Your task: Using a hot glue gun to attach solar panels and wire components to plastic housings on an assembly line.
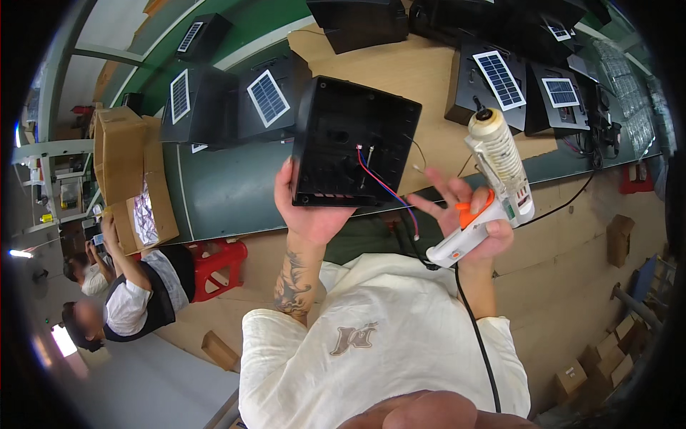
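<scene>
My left hand (312, 214) is closed on the lower left edge of a black plastic housing (329, 118), held up tilted with its hollow inside showing. Red and blue wires (382, 184) run out of the housing and hang past its lower right edge, ending in a small connector. A thin dark wire with a pale plug (418, 169) sticks out on the right side. In my right hand (480, 247) is a white hot glue gun (461, 247) with an orange trigger, its dark nozzle pointing up and away. Some right fingers stretch toward the housing without touching it.
Black boxes with solar panels (268, 99) stand on the green bench (236, 187), with more (499, 79) at the right on a cardboard sheet (429, 68). The glue gun's black cord (471, 314) hangs across my front. A carton (118, 154) and a seated co-worker (136, 293) are at the left.
</scene>
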`<action>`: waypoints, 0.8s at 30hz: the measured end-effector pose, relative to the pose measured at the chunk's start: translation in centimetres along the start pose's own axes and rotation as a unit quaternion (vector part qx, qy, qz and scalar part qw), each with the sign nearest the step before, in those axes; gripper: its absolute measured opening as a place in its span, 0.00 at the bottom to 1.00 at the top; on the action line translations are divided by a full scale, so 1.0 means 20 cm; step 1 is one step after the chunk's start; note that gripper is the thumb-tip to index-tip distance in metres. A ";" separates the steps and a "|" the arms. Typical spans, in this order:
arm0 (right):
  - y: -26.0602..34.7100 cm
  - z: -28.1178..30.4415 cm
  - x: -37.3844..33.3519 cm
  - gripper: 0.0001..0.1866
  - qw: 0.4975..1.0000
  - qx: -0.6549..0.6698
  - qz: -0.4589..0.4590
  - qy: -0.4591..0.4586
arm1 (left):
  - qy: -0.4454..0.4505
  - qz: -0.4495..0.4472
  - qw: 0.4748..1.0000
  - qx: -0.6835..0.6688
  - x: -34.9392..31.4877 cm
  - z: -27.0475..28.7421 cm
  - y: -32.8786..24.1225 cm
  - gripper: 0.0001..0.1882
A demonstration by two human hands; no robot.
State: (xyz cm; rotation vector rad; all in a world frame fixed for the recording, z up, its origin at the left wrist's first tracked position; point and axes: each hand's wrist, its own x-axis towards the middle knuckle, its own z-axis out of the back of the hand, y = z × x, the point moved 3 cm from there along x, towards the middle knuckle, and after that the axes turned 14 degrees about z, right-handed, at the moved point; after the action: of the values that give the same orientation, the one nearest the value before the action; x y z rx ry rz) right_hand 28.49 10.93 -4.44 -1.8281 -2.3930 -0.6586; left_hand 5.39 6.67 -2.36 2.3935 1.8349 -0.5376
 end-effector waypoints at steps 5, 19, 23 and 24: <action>-0.06 -0.01 -0.03 0.15 0.996 0.066 -0.051 0.037 | 0.002 0.010 1.000 0.000 0.05 0.03 0.01 0.34; -0.08 -0.05 -0.08 0.24 0.993 -0.044 -0.084 -0.063 | 0.048 -0.023 0.998 -0.029 0.09 0.04 0.08 0.30; 0.09 -0.36 0.09 0.28 0.905 -0.358 -0.057 -0.223 | 0.007 -0.060 0.998 -0.002 0.09 0.13 0.06 0.32; 0.13 -0.37 0.12 0.28 0.899 -0.391 -0.077 -0.182 | -0.008 -0.075 0.997 0.011 0.09 0.17 0.05 0.35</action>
State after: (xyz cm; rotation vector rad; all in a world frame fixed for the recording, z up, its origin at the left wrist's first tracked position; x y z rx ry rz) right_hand 28.61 10.82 3.80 -2.1821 -2.7719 -1.6253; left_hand 5.91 7.13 -6.29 2.2690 2.0229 -0.5913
